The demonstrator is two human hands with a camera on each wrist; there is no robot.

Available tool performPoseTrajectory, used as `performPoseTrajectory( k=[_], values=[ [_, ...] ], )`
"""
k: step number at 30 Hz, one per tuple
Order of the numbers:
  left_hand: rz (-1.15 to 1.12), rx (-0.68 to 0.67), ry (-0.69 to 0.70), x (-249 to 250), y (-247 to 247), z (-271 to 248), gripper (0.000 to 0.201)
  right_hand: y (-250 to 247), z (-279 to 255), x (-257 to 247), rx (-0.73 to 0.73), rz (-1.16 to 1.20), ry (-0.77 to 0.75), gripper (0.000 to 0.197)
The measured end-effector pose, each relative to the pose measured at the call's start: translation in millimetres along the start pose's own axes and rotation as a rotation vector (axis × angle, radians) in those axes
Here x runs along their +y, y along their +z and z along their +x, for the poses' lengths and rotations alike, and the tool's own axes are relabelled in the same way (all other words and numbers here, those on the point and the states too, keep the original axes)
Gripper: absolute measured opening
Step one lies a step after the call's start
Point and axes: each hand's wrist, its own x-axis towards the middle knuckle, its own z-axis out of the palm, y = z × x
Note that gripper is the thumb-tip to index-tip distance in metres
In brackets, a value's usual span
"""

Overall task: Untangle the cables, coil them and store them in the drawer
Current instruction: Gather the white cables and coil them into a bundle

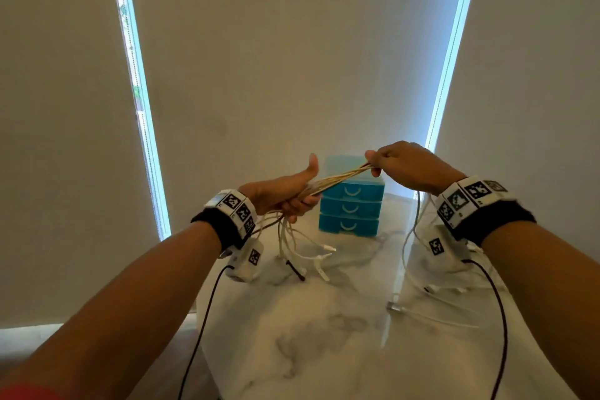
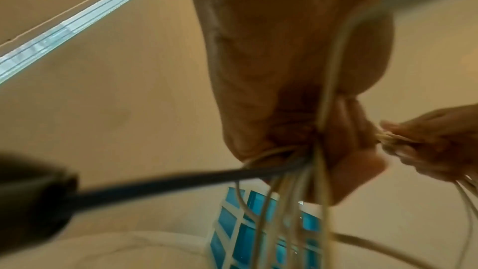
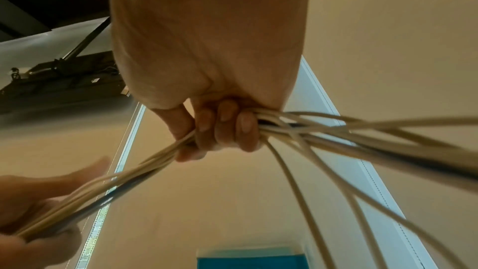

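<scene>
A bundle of several white cables with one dark cable among them is stretched taut between my two hands above the table. My left hand grips one end of the bundle, thumb up; loose cable ends hang from it down to the table. My right hand grips the other end, its fingers curled round the cables, which trail off behind it. The blue drawer unit stands behind the hands, its three drawers closed. In the left wrist view the cables drop below my left hand.
The white marble table carries more cable ends and plugs at the right. Beige roller blinds fill the background, with bright window strips at left and right. Black tether wires hang from both wrist cameras.
</scene>
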Motion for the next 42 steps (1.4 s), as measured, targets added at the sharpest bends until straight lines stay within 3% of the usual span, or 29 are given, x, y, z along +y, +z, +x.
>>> performPoseTrajectory(
  k=[4,7,11,17,21,23,25,27,29,30,32,34,37,42],
  values=[
    [0.226,0.114,-0.077,-2,-4,-4,0.069,11,6,-2,0.205,-0.200,-0.057,0.044],
    [0.356,0.185,-0.135,-17,-15,-13,0.070,9,7,13,0.398,-0.278,0.014,0.037],
    [0.269,0.240,-0.014,-48,-20,-20,0.057,17,10,29,0.419,-0.307,0.075,0.038],
    [-0.220,0.226,0.206,-78,-20,-25,0.044,23,13,47,0.365,-0.200,0.174,0.048],
    [-0.263,0.293,0.266,-78,-22,-30,0.028,30,13,53,0.343,-0.184,0.171,0.051],
    [-0.365,0.249,0.297,-75,-21,-37,0.019,32,14,51,0.335,-0.153,0.176,0.051],
    [-0.553,0.136,0.270,-72,-22,-46,0.026,32,14,50,0.320,-0.143,0.189,0.051],
    [-0.645,0.057,0.157,-71,-25,-54,0.055,34,14,50,0.314,-0.140,0.191,0.050],
    [-0.283,0.173,0.015,-75,-31,-50,0.094,37,13,46,0.306,-0.151,0.178,0.048],
    [-0.013,0.292,-0.039,-76,-33,-48,0.100,39,13,43,0.301,-0.163,0.165,0.045],
    [0.416,0.558,-0.114,-84,-43,-43,0.096,45,13,36,0.297,-0.177,0.131,0.043],
    [0.644,0.709,-0.173,-92,-53,-42,0.089,49,14,33,0.300,-0.163,0.112,0.042],
    [0.862,0.669,-0.345,-88,-48,-46,0.094,47,13,29,0.295,-0.150,0.084,0.042],
    [0.695,0.530,-0.579,-95,-44,-44,0.097,52,11,13,0.288,-0.192,0.001,0.035]
  ],
)
